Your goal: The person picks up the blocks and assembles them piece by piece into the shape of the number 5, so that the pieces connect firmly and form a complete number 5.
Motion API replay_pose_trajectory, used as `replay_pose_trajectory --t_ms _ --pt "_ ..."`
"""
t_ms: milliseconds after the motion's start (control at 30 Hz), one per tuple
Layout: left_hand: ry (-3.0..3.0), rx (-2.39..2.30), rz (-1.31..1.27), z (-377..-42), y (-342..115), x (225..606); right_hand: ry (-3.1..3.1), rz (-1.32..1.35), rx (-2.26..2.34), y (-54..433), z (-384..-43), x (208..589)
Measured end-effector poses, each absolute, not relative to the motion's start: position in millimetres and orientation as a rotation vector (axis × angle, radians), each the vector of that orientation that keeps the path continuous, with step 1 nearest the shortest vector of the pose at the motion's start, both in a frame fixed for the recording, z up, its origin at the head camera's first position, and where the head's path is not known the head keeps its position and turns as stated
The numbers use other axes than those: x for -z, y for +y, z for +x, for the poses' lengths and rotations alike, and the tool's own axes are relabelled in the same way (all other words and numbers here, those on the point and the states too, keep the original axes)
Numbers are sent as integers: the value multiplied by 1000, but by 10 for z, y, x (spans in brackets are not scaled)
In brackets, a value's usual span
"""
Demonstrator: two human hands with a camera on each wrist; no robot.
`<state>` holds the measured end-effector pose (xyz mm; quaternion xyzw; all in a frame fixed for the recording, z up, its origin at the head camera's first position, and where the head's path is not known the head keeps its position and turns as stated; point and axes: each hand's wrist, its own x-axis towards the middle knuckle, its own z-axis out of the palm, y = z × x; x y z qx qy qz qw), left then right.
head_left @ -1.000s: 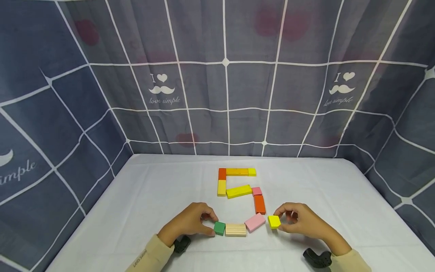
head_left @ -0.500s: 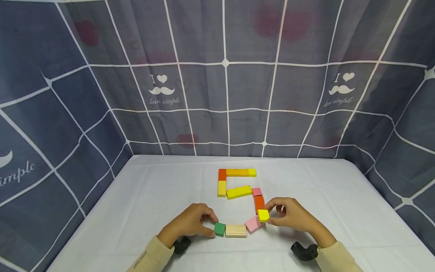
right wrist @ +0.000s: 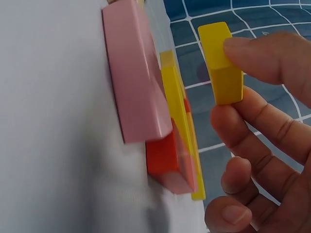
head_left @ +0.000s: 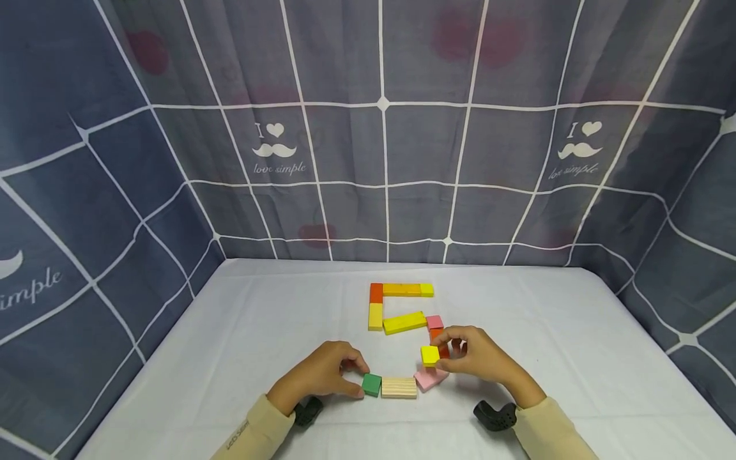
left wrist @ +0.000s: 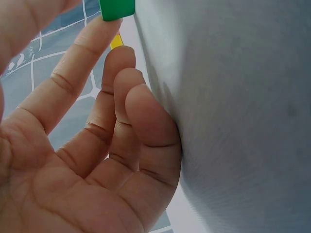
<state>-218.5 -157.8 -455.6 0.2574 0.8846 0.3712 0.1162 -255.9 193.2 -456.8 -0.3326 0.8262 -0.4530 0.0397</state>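
My left hand [head_left: 330,370] pinches a small green block [head_left: 372,384] between thumb and index finger on the table. The green block touches the left end of a ridged natural-wood block [head_left: 399,388]. My right hand [head_left: 474,354] holds a small yellow block [head_left: 430,356] between thumb and fingertips. In the right wrist view, that yellow block [right wrist: 221,63] is raised off the cloth. Below it in the head view lies a tilted pink block [head_left: 430,379], partly covered. An orange-red block [head_left: 437,335] is mostly hidden behind the right hand's fingers.
Farther back, a slanted yellow block [head_left: 405,322], a small pink block [head_left: 434,322], an upright yellow block [head_left: 375,317], an orange-red block [head_left: 376,292] and an orange-yellow row [head_left: 401,290] continue the line. A white cloth [head_left: 276,306] covers the table; a grid-patterned curtain [head_left: 414,147] surrounds it.
My right hand has moved left with the yellow block, from right of the tilted pink block to over it. The left hand and green block have stayed in place.
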Motion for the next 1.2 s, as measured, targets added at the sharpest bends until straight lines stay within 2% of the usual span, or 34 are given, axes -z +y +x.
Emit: replay_pose_trajectory --t_ms 533,1200 --pt "2577 -1086 726 -2187 -1564 4549 2510 -881 1444 1554 -2650 4588" --pt "2596 -1072 758 -2201 -1568 4530 2585 -818 1270 1236 -2715 4566"
